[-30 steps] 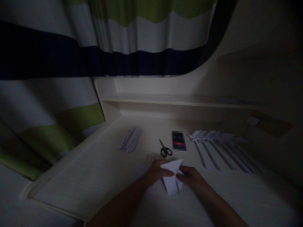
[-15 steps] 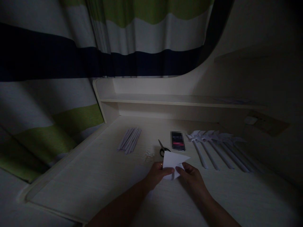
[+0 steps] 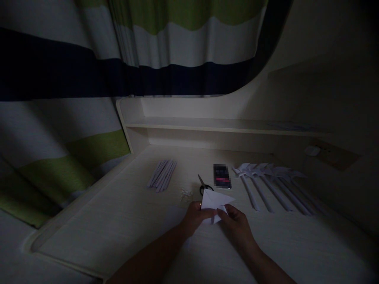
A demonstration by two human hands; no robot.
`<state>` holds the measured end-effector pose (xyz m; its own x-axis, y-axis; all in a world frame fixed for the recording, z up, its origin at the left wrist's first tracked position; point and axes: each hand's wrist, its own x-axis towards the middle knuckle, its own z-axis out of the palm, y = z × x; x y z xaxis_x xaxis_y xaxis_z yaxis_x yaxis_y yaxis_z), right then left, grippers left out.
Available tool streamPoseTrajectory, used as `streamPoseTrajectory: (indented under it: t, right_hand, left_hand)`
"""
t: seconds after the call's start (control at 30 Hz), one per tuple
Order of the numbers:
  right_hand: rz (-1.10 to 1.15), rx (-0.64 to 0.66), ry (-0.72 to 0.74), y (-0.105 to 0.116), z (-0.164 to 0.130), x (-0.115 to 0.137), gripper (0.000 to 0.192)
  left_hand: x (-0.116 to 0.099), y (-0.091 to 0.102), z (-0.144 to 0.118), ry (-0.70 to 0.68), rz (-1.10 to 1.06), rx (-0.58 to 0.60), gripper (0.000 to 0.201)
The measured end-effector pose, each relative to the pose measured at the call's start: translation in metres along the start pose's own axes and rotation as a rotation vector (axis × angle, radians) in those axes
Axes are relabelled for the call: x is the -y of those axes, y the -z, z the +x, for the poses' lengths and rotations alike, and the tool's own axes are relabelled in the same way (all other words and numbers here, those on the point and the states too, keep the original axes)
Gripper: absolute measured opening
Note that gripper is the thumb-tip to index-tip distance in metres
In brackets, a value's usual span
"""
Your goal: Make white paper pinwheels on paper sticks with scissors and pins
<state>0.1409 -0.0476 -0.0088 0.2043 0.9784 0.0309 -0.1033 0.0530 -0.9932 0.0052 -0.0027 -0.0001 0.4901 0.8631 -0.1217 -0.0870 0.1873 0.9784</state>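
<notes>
A white sheet of paper (image 3: 214, 198), partly folded with a pointed corner toward the right, is held low over the desk between both hands. My left hand (image 3: 196, 215) grips its left side, thumb lying across the front. On the lower right, my right hand (image 3: 236, 219) pinches the paper with thumb and fingers. Just beyond the paper's top left lie scissors (image 3: 203, 184) with dark handles, partly covered by the sheet. Small white bits (image 3: 186, 193) are scattered to the left of the scissors.
A bundle of rolled paper sticks (image 3: 162, 175) lies at the left. Several paper pinwheels on sticks (image 3: 271, 187) lie in a row at the right. A dark phone-like object (image 3: 222, 176), blurred out, is behind the scissors. A shelf (image 3: 189, 125) runs along the back beneath a striped curtain (image 3: 189, 47).
The paper and both hands have shifted slightly left. My right thumb has slid a little toward the sheet's middle, and the sheet is tilted slightly differently.
</notes>
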Motion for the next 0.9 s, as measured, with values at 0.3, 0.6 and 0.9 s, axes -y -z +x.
streamPoseTrajectory:
  t: [0.3, 0.6, 0.9]
  right_hand:
    - [-0.016, -0.071, 0.000, -0.001, -0.001, 0.004, 0.025]
    - [-0.027, -0.091, 0.044, -0.002, -0.001, 0.003, 0.023]
    - [-0.024, -0.107, 0.065, -0.004, -0.002, 0.006, 0.026]
  left_hand:
    - [0.009, 0.000, 0.004, -0.212, 0.024, -0.173, 0.035]
    - [-0.002, -0.007, -0.009, -0.485, 0.290, -0.250, 0.024]
    - [0.003, -0.007, -0.006, -0.431, 0.337, -0.251, 0.014]
